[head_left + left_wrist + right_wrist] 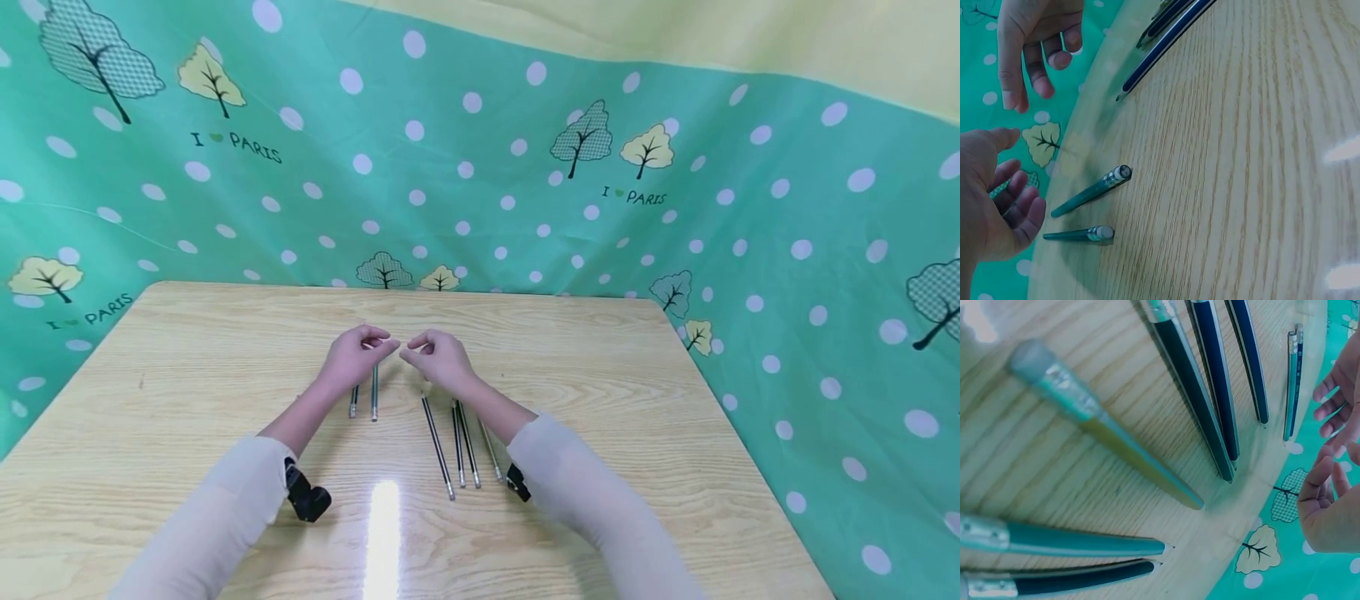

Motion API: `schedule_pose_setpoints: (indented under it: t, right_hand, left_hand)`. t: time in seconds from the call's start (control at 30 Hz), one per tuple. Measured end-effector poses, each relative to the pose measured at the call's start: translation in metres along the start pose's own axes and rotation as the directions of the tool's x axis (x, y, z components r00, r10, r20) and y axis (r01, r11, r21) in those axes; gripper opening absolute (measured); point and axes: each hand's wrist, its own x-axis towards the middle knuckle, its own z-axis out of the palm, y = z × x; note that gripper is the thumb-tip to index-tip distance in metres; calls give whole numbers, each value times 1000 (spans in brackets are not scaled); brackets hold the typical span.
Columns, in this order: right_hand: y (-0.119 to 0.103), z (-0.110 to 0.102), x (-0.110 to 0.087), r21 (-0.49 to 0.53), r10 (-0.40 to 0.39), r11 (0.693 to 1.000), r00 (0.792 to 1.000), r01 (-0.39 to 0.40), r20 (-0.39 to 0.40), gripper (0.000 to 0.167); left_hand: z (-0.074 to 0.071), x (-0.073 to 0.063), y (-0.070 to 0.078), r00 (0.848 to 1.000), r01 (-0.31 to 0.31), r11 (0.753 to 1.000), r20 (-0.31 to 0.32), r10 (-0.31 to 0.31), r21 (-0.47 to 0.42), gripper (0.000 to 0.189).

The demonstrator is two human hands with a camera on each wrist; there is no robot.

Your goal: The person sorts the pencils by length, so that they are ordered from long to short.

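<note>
Both hands hover over the far middle of the table, fingertips facing each other across a narrow gap. The left hand (360, 354) has loosely bent fingers with nothing between them. Just below it lie a teal pencil (374, 396) and a darker pencil (354, 403), eraser ends toward me. Loosely curved too, the right hand (441, 360) holds nothing. Nearer me, below that hand, lie three dark pencils, one of them a striped pencil (437, 446). An olive-yellow pencil (1141, 461) lies beside them, and in the right wrist view a green pencil (1085, 539) and a dark pencil (1085, 577) appear farther over.
The light wooden table (187, 367) ends at a green polka-dot cloth (495, 175) printed with trees, behind and to the right. Black wrist cameras hang under both sleeves. A bright light reflection (383, 537) lies on the near tabletop.
</note>
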Motion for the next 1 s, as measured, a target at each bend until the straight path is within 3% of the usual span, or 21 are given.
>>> schedule_pose_setpoints:
  t: [0.4,0.83,1.0]
  right_hand:
    - [7,-12,-13,-29,4,1000,1000,-3,27,27]
    - [14,-26,-27,-46,13,999,999,-11,51,24]
    - [20,-31,-29,-69,6,998,998,-2,58,23]
  left_hand:
    - [5,-13,4,999,-2,1000,52,3,-10,43]
    - [17,-28,15,990,-73,997,121,72,3,40]
    - [18,-32,16,989,-69,998,134,68,2,39]
